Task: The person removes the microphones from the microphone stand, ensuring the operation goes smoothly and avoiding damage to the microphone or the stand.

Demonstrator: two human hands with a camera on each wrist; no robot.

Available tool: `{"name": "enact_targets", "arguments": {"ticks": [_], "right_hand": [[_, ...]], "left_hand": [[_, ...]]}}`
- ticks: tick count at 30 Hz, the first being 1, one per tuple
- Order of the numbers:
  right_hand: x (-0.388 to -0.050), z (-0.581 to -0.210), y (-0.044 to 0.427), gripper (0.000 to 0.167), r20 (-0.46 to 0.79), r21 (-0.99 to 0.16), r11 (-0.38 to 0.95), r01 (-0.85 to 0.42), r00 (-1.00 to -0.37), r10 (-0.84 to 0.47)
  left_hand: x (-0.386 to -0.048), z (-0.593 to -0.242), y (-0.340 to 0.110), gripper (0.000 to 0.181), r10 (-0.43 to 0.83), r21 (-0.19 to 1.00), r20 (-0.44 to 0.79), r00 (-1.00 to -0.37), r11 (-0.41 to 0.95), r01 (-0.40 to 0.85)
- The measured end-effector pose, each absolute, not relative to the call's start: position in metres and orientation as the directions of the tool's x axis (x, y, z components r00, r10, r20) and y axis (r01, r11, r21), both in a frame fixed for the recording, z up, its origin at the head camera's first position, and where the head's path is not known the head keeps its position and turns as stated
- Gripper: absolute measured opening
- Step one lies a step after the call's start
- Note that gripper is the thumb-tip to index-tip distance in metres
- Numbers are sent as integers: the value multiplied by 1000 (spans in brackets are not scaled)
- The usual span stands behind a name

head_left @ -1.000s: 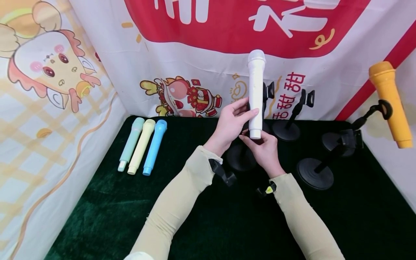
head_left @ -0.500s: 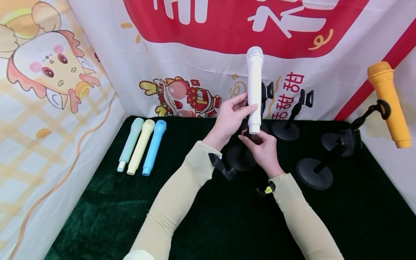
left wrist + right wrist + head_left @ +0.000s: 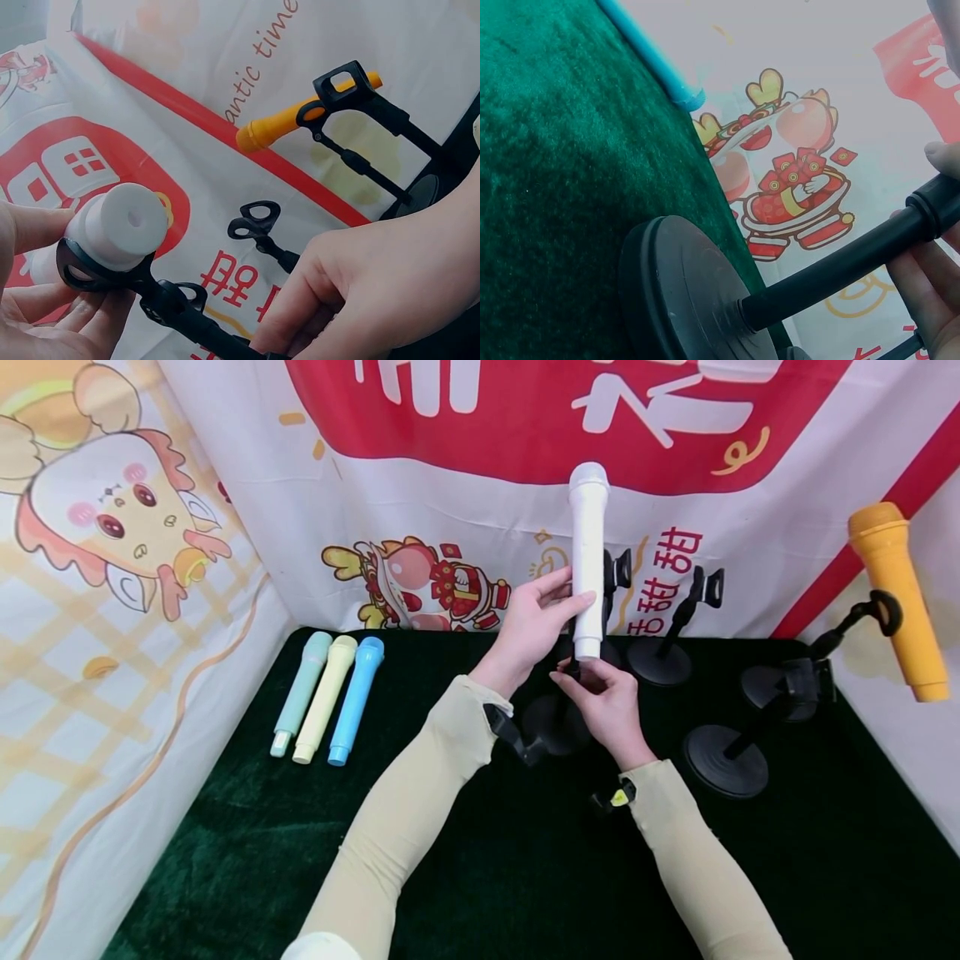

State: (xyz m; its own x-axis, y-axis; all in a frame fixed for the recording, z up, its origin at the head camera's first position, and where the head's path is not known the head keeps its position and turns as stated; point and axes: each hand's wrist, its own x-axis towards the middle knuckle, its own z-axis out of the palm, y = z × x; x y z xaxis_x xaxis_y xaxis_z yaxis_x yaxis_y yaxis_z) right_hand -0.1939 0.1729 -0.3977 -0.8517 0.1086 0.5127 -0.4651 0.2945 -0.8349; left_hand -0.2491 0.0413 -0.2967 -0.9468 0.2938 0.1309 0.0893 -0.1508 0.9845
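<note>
On the wall cloth (image 3: 450,497), "甜甜" and, in the left wrist view, "antic time" could be read. The black stand (image 3: 832,270) was pinched at its stem by the right hand (image 3: 611,706). By the left hand (image 3: 525,627), with fingers and thumb curled, the white microphone (image 3: 589,552) was gripped against the stand's clip (image 3: 142,281), long axis near upright, head uppermost.
</note>
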Motion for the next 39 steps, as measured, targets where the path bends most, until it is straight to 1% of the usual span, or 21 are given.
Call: {"name": "enact_targets", "arguments": {"ticks": [8,15,22,25,32,39], "right_hand": [[-193,-397,173,16,506,-840,286,-460,-856,110],[-194,-398,172,16,514,-837,276,-472,-852,100],[-193,-398,173,16,509,-841,268,-471,-855,96],[-192,-398,174,16,503,-842,278,-462,-858,99],[-192,-398,174,15,505,-839,293,-459,-857,104],[-194,-399,174,15,516,-831,293,-473,-852,86]], "left_hand": [[-250,-294,42,53,277,988,123,-953,-127,91],[-253,-299,37,57,313,985,130,-941,-146,87],[-248,-303,32,62,341,991,132,-931,-34,129],[-245,-305,31,63,348,990,133,-928,-13,137],[-239,-306,31,63,365,989,145,-920,-15,150],[-237,-302,34,60,324,985,175,-930,-59,165]]}}
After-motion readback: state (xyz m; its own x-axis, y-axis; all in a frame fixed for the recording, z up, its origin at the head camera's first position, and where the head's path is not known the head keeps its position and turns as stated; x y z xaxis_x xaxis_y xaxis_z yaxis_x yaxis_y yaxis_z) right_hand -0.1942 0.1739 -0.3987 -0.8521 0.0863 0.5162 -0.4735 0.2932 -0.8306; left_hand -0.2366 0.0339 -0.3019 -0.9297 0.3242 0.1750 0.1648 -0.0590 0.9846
